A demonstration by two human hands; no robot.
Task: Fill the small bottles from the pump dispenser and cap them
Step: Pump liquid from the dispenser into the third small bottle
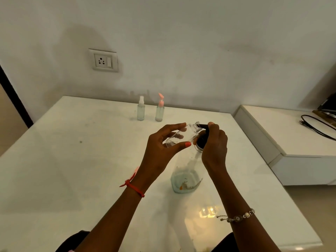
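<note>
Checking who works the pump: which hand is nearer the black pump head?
Right. The right hand grips the pump head; the left hand holds the small bottle just beside it.

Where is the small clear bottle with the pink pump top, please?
In the head view, the small clear bottle with the pink pump top stands upright near the far edge of the white table, right of the small white-capped spray bottle.

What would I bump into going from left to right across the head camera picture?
In order: wall socket → white-topped spray bottle → pink-pump bottle → small clear bottle → right hand → black cable. I left out the left hand and pump dispenser, which overlap others.
</note>
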